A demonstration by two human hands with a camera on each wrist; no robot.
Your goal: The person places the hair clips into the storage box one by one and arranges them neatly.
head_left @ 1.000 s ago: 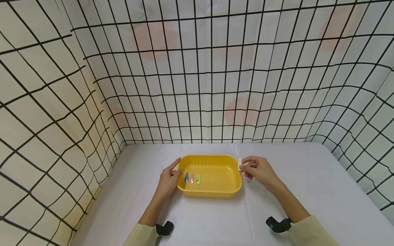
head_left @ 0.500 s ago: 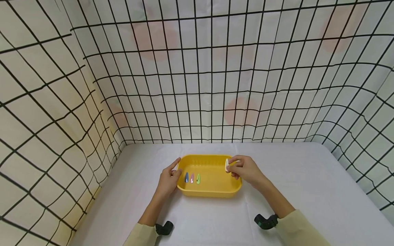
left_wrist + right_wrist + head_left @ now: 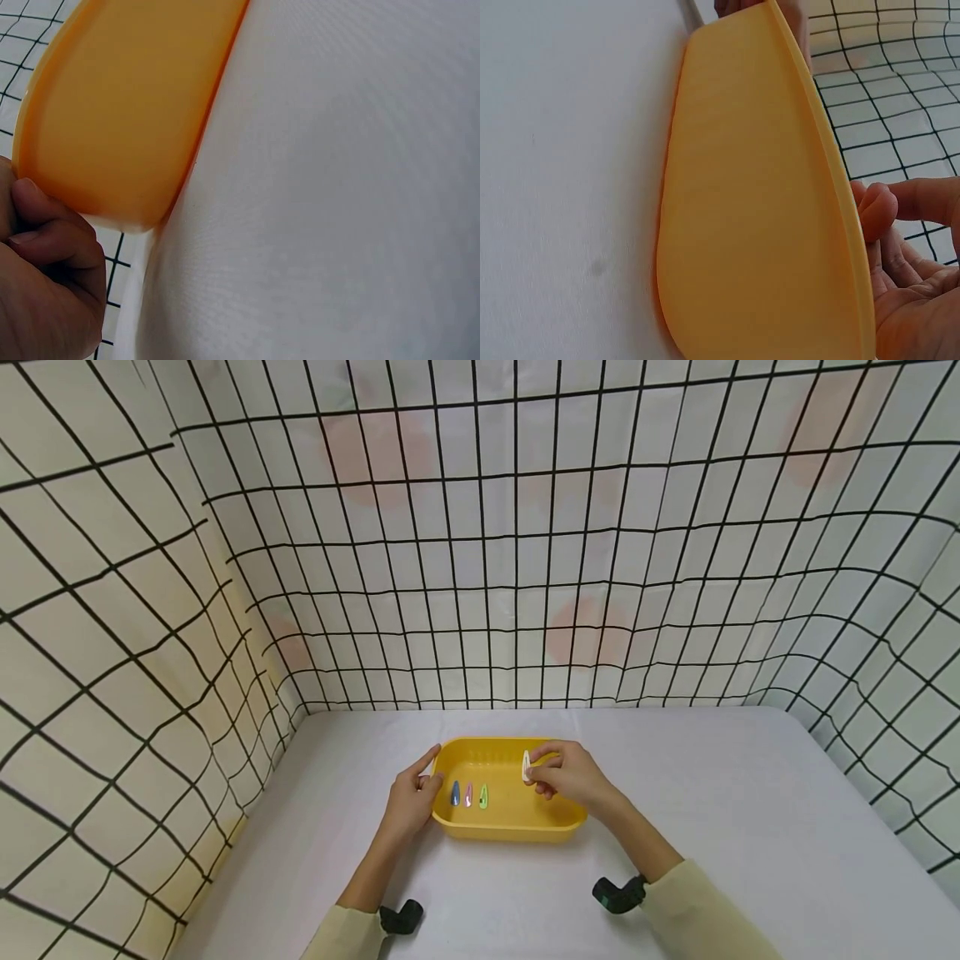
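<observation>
A shallow yellow tray (image 3: 510, 834) lies on the table. Inside, toward its left end, a blue hair clip (image 3: 455, 793), a pink hair clip (image 3: 468, 794) and a green hair clip (image 3: 483, 797) stand in a row. My left hand (image 3: 406, 803) grips the tray's left end, thumb at the rim; curled fingers (image 3: 56, 232) show beside the tray in the left wrist view. Over the tray's right half, my right hand (image 3: 573, 775) pinches a white hair clip (image 3: 526, 765) upright between thumb and fingers. The tray wall hides that clip in the right wrist view.
White cloth covers the table (image 3: 697, 793). A black wire grid (image 3: 517, 585) over white sheeting rises behind the table and along both sides. A black wrist camera (image 3: 401, 917) sits at the left cuff, another black wrist camera (image 3: 619, 894) at the right.
My right hand has carried the white hair clip leftward, from beside the tray's right rim to above its interior. My left hand and the three clips in the tray stay in place.
</observation>
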